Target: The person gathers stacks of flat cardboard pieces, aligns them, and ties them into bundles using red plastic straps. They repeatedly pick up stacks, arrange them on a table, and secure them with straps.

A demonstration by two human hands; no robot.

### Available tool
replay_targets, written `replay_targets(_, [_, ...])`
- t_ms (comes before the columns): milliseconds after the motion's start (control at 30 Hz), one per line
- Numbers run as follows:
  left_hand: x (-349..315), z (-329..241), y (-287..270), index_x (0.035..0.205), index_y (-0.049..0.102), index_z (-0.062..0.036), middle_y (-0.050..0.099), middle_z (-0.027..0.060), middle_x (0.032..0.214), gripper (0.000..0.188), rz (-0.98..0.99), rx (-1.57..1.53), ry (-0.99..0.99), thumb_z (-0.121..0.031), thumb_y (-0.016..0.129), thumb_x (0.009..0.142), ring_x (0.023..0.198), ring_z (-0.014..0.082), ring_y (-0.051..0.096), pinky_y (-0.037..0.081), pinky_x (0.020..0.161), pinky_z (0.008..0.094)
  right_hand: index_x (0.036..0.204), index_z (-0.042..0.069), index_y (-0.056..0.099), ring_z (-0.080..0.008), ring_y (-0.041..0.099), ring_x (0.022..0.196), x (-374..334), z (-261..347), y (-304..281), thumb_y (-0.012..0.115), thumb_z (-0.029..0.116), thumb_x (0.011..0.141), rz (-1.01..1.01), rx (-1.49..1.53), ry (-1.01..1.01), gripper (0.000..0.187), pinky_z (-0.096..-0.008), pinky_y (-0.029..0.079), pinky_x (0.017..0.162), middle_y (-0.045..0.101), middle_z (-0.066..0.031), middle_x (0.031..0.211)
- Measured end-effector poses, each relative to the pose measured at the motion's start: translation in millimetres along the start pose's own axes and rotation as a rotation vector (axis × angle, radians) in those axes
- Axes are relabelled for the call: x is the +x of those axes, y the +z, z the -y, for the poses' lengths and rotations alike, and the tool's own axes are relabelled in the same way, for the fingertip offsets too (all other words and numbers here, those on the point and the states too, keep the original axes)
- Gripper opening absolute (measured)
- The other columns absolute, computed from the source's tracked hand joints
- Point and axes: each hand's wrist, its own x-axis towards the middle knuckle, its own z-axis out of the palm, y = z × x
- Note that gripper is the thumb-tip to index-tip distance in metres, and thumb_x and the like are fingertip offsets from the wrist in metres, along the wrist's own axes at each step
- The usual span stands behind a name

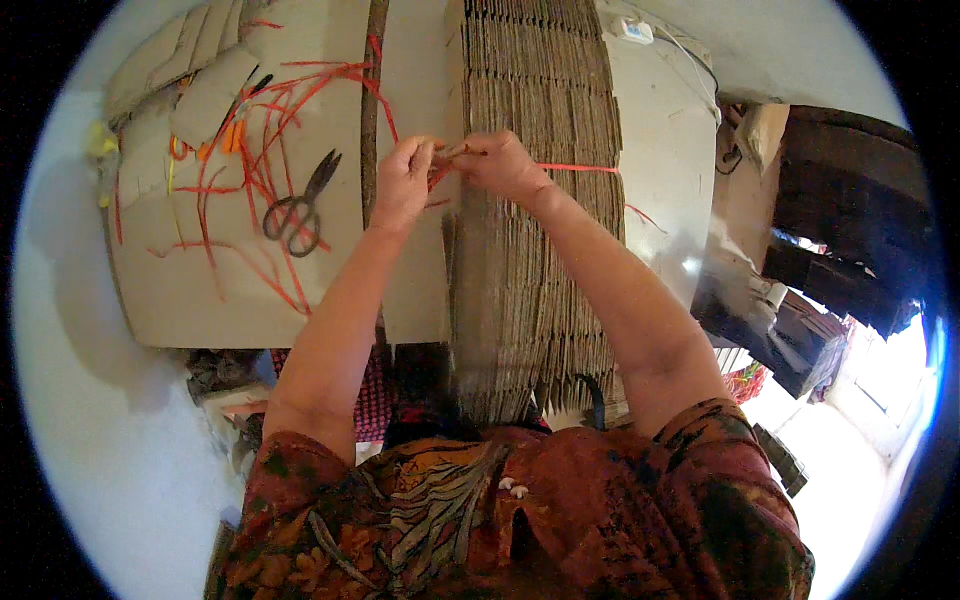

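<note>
A long stack of folded corrugated cardboard (545, 90) runs from the far edge of the table towards me. Across it lies a red plastic strap (580, 168), which leads to my hands at the stack's left side. My left hand (402, 182) pinches one part of the strap, with a loose length trailing up and away behind it. Close beside it, my right hand (508, 168) reaches over the stack, fingers closed on the strap. The fingertips nearly meet, and the exact crossing of the strap between them is too small to make out.
Black-handled scissors (292, 218) lie left of my left hand among several loose red strap pieces (205, 215). Orange-handled scissors (232, 137) and flat cardboard pieces (150, 150) are further left. A dark bar (370, 120) crosses the table. A white power socket (632, 30) sits at the far right.
</note>
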Motion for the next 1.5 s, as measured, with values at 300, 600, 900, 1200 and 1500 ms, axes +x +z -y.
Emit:
replay_targets(300, [4.9, 18.0, 2.5, 0.095, 0.056, -0.0033, 0.056, 0.0002, 0.079, 0.014, 0.262, -0.076, -0.131, -0.01, 0.051, 0.084, 0.068, 0.0081, 0.055, 0.048, 0.058, 0.0224, 0.076, 0.005, 0.063, -0.0232, 0.061, 0.065, 6.8, 3.2, -5.2, 0.062, 0.008, 0.067, -0.005, -0.645, -0.624, 0.01, -0.0358, 0.05, 0.056, 0.061, -0.0103, 0.072])
replay_targets(600, [4.4, 40.1, 5.0, 0.103, 0.054, -0.0047, 0.059, 0.0017, 0.084, 0.017, 0.162, -0.193, -0.269, -0.011, 0.053, 0.087, 0.074, 0.0096, 0.057, 0.051, 0.062, 0.0254, 0.069, 0.008, 0.049, -0.0275, 0.058, 0.061, 0.7, 6.4, 13.9, 0.062, 0.01, 0.067, -0.317, -0.958, -0.585, 0.013, -0.0375, 0.048, 0.049, 0.052, -0.0079, 0.071])
replay_targets(900, [19.4, 13.0, -14.8, 0.092, 0.06, 0.0035, 0.063, 0.0068, 0.086, 0.013, 0.28, 0.043, -0.211, -0.002, 0.052, 0.085, 0.077, 0.0133, 0.06, 0.051, 0.07, 0.0264, 0.07, 0.013, 0.059, -0.0269, 0.061, 0.063, -6.9, 1.9, 5.1, 0.058, 0.016, 0.069, -0.192, -1.08, -0.473, 0.003, -0.0382, 0.05, 0.053, 0.058, -0.0072, 0.073])
replay_targets(1200, [48.9, 39.5, -4.1, 0.078, 0.058, 0.004, 0.057, 0.0135, 0.063, 0.013, 0.233, 0.662, 0.092, -0.008, 0.057, 0.073, 0.054, 0.0175, 0.05, 0.043, 0.053, 0.0294, 0.072, 0.01, 0.063, -0.0296, 0.063, 0.068, -35.1, 20.2, 1.4, 0.054, 0.019, 0.073, -0.001, -1.058, 0.028, 0.012, -0.0415, 0.05, 0.057, 0.063, -0.0117, 0.072])
replay_targets(1500, [64.9, 51.1, 1.4, 0.08, 0.058, 0.0009, 0.06, 0.0165, 0.074, 0.02, 0.334, 0.804, 0.149, -0.017, 0.059, 0.07, 0.067, 0.0268, 0.057, 0.044, 0.061, 0.0342, 0.068, 0.011, 0.061, -0.0308, 0.061, 0.063, -49.6, -23.7, 23.0, 0.055, 0.021, 0.071, -0.451, -0.721, -0.167, 0.012, -0.0417, 0.049, 0.056, 0.061, -0.0103, 0.065])
